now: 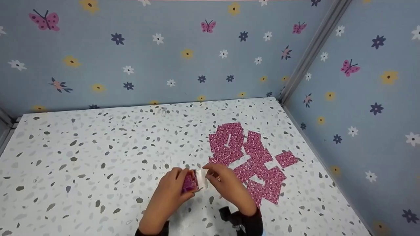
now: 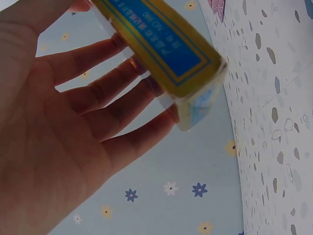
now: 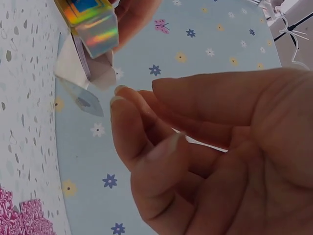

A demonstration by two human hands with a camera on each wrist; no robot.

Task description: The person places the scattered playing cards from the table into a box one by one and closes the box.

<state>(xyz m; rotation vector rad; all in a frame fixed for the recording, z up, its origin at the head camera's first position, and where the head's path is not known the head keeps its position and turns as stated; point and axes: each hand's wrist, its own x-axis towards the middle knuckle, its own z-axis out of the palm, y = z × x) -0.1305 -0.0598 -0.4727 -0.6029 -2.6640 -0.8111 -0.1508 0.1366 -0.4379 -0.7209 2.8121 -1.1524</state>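
Observation:
My left hand [image 1: 168, 189] grips a small playing-card box [image 1: 189, 183], fingers along one side and thumb at its near edge. The left wrist view shows the box's [image 2: 168, 51] yellow border and blue printed panel. Its shiny end in the right wrist view has a whitish flap [image 3: 71, 66] standing out, and the edges of a dark stack [image 3: 83, 55] show at the mouth. Beside the flap, my right hand [image 1: 228, 183] has loosely bent fingers. In the right wrist view those fingertips [image 3: 117, 100] stand a little apart from the flap and hold nothing.
Pink patterned cards [image 1: 259, 155] lie spread and overlapping on the speckled white table [image 1: 98, 157], right of the hands. A blue flowered panel [image 1: 183, 68] stands behind the table, and another panel [image 1: 357, 127] along its right edge.

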